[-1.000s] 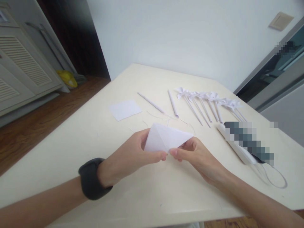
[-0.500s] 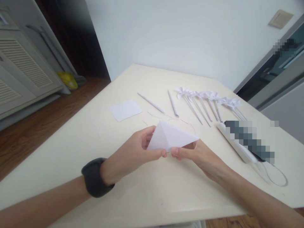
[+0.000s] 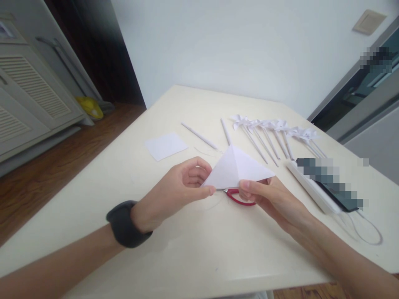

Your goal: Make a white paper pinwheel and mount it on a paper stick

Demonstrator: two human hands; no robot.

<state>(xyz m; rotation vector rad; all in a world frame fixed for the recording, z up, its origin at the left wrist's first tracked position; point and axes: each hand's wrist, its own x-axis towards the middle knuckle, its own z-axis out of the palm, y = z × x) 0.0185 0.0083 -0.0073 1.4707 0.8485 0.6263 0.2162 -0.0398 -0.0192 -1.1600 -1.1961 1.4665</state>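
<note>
Pointing its apex up and away toward the far wall, the folded white paper triangle (image 3: 237, 170) is held above the cream table (image 3: 174, 249), its long bottom edge running roughly left to right and rising slightly toward the right corner. A crease runs from the apex down to the middle of that edge.

Behind the paper, a row of white paper pinwheels (image 3: 274, 133) on thin sticks lies side by side, their heads toward the far edge. Two loose white paper sticks (image 3: 199, 136) lie to the left of them, and a flat white square sheet (image 3: 166, 145) rests further left. Directly beneath the triangle, red scissor handles (image 3: 238, 198) peek out on the tabletop, mostly hidden by the paper and the right hand. To the right sit a white slab with a dark device on top (image 3: 324, 189), partly blurred, and a thin cable loop (image 3: 364, 232) trailing from it.

The left hand (image 3: 174, 193) reaches in from the lower left, a dark band (image 3: 126, 224) on its wrist, thumb and forefinger pinched together on the triangle's lower left corner, the other fingers curled behind. The right hand (image 3: 274, 201) comes in from the lower right, thumb on top, clamped on the bottom edge near its middle, palm turned inward
</note>
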